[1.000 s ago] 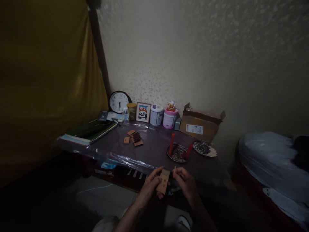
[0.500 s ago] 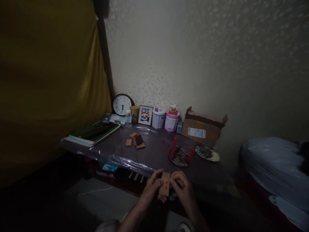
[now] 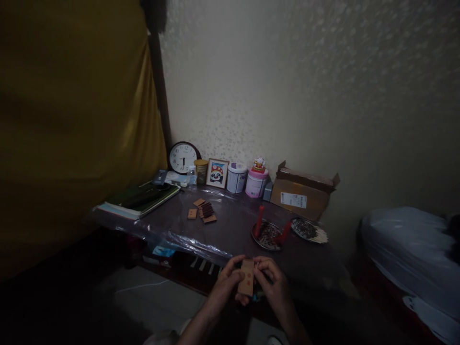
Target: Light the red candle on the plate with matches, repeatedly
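My left hand [image 3: 226, 282] grips a small tan box with red print, a matchbox [image 3: 247, 277], held upright in front of me near the table's front edge. My right hand [image 3: 271, 282] is closed at the box's right side, its fingertips pinched against the top edge; whatever it pinches is hidden. Beyond my hands on the dark table [image 3: 233, 225] a round plate [image 3: 266, 235] holds two red candles [image 3: 258, 221] and dark bits. A second plate [image 3: 308, 230] with pale sticks lies to its right.
Small tan and dark tiles [image 3: 203, 211] lie mid-table. Along the wall stand a clock [image 3: 183, 157], a framed panda picture [image 3: 217, 173], two tubs [image 3: 237, 177], and a cardboard box [image 3: 302, 191]. Books [image 3: 140, 199] sit at the left. A yellow curtain [image 3: 72, 120] hangs left; a covered bundle [image 3: 406, 249] is right.
My right hand, apart from the box and holding a thin stick up a second ago, has closed in against the box's top right. The view has tilted slightly.
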`<state>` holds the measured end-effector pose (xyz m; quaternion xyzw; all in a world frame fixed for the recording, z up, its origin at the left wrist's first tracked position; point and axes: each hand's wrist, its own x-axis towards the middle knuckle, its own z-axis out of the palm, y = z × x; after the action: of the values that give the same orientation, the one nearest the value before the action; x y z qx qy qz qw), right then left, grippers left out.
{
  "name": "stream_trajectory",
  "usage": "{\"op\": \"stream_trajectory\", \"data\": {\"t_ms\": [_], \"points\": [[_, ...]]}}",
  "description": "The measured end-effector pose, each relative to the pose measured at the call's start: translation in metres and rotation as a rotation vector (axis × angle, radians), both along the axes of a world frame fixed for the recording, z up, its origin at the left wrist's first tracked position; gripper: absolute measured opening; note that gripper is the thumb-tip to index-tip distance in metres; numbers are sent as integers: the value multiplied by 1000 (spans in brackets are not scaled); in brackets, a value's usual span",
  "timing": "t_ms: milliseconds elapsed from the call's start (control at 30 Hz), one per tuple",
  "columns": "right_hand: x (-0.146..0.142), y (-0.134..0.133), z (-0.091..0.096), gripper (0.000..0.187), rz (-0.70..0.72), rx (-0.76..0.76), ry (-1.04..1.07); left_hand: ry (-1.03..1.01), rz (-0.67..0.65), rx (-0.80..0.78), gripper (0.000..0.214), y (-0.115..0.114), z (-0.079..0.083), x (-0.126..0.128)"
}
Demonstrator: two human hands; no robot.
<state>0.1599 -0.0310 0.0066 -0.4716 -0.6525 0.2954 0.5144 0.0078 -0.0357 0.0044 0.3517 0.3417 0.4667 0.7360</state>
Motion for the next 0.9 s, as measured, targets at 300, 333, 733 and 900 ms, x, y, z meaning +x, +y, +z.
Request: {"op": "stream_trajectory", "data": {"t_ms": [300, 333, 733, 900], "points": [[1, 1, -1, 14, -8, 23, -3, -20, -7, 32, 50, -2, -2, -1], [1, 1, -1, 14, -8, 20, 2, -13, -2, 34, 50, -2, -2, 0], [1, 1, -4, 12, 19, 0, 29, 30, 2, 20, 36, -2, -2, 1], [-1, 0, -2, 14, 10, -39, 43, 32, 0, 2, 29, -2, -4, 3]]}}
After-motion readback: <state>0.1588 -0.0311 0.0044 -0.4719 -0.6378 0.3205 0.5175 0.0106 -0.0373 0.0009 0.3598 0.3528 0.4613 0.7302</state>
